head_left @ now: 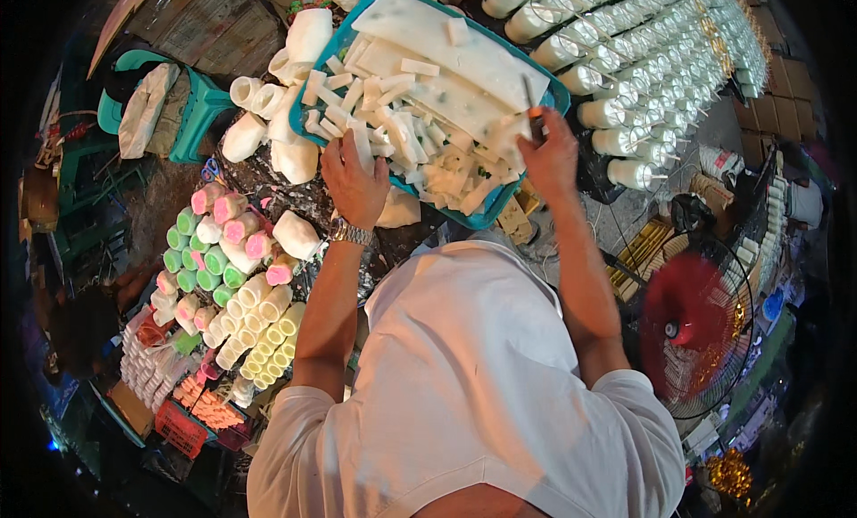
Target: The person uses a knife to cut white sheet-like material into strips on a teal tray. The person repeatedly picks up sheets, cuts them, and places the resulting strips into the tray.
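Note:
A turquoise tray (561,96) lies in front of me, filled with whitish wax-like slabs (428,37) and a heap of cut strips and chunks (397,129). My left hand (353,186) is at its near left rim, fingers closed on a pale wax-like strip (361,146). On the right side of the tray, my right hand (550,157) is closed round a knife (528,93) with an orange and dark handle. Its thin blade points away from me over the slab. Part of the handle is hidden in my fingers.
Rows of white candle-like cylinders (616,114) stand at the far right. A caged fan (692,326) is at my right. Pink, green and yellow cylinders (214,261) fill the left, beside white hollow shapes (293,156). A green plastic chair (201,112) is farther left.

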Tool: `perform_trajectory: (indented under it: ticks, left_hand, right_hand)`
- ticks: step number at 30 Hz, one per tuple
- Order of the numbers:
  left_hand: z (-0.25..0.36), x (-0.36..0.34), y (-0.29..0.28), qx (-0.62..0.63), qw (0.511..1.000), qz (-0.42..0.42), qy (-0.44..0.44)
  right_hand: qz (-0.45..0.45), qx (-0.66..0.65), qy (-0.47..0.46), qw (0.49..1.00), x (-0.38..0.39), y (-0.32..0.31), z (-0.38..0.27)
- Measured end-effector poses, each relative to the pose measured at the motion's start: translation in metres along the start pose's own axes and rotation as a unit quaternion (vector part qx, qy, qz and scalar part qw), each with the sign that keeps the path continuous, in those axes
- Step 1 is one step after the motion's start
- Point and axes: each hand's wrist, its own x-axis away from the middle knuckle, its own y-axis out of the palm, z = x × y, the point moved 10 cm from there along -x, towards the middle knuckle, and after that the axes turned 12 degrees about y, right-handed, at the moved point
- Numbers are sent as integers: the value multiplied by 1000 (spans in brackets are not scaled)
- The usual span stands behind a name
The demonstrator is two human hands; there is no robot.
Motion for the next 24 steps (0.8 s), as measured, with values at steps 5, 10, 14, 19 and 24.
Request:
perform_trajectory:
  ticks: [5, 10, 14, 19, 24]
  left_hand:
    - [10, 0, 10, -10, 999, -26, 30]
    - [3, 9, 15, 44, 999, -25, 13]
    - [-6, 15, 15, 85, 996, -23, -1]
    - [10, 11, -1, 1, 998, -3, 58]
    - [39, 1, -1, 37, 995, -1, 93]
  right_hand:
    - [-80, 111, -103, 985, -19, 12, -9]
    - [-58, 211, -85, 972, -6, 40, -3]
    - [-56, 146, -78, 985, 18, 74, -32]
    - [-109, 32, -88, 990, 33, 88, -64]
    - [-19, 123, 54, 991, 2, 21, 1]
